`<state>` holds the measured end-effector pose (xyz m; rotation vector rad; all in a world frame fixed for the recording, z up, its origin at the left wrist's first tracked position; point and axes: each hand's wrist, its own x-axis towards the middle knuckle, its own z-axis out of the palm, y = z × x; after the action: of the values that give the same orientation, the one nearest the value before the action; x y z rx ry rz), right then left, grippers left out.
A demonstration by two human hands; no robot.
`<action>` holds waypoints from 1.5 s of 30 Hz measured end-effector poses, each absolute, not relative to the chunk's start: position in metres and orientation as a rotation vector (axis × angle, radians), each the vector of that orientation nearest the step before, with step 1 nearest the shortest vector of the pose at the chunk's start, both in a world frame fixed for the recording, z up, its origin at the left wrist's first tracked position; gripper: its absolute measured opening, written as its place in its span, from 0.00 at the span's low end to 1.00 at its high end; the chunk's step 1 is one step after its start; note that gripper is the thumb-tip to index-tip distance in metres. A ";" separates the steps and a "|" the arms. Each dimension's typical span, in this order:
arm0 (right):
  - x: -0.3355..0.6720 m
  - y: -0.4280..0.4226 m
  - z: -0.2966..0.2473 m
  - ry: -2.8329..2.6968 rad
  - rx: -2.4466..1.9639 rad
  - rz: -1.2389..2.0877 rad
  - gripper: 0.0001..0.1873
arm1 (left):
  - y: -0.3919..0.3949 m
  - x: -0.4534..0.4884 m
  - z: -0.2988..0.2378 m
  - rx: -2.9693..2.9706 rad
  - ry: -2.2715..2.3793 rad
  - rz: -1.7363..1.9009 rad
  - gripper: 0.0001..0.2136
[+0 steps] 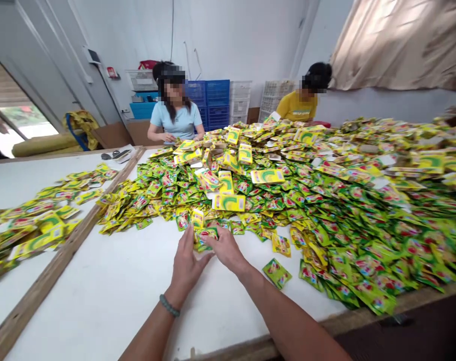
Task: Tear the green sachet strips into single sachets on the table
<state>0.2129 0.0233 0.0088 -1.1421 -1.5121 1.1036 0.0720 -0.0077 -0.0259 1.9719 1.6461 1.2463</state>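
Observation:
My left hand (186, 263) is at the near edge of a heap of sachets, thumb spread away from the fingers. Its fingertips are beside a small yellow carton (197, 219); whether they touch it I cannot tell. From the other side, my right hand (228, 250) pinches a green sachet (206, 233) with red print, thumb on top. That sachet lies between my two hands, just above the white tabletop (138, 296). Behind it spreads the heap of green and yellow sachets (340, 220), with flat yellow cartons (228, 202) scattered over it.
A wooden strip (62, 260) divides the table; more yellow cartons (43, 235) lie left of it. One loose green sachet (277, 274) lies right of my forearm. Across the table sit a person in light blue (179, 120) and another in yellow (297, 106). Blue crates (217, 98) stand behind.

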 end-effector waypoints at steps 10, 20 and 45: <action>0.231 0.040 0.006 -1.275 -1.168 1.112 0.18 | -0.008 0.061 -0.014 1.238 1.215 1.061 0.17; 0.258 0.043 0.013 -1.939 -1.159 1.088 0.13 | -0.018 0.047 0.002 1.140 1.086 0.803 0.16; 0.211 0.014 0.015 -1.963 -1.196 0.904 0.18 | -0.010 0.055 -0.006 0.848 1.082 0.976 0.16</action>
<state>0.2111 0.0138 0.0151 -1.1962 -1.9632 0.9040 0.0548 -0.0103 -0.0062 0.8478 1.0821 0.9757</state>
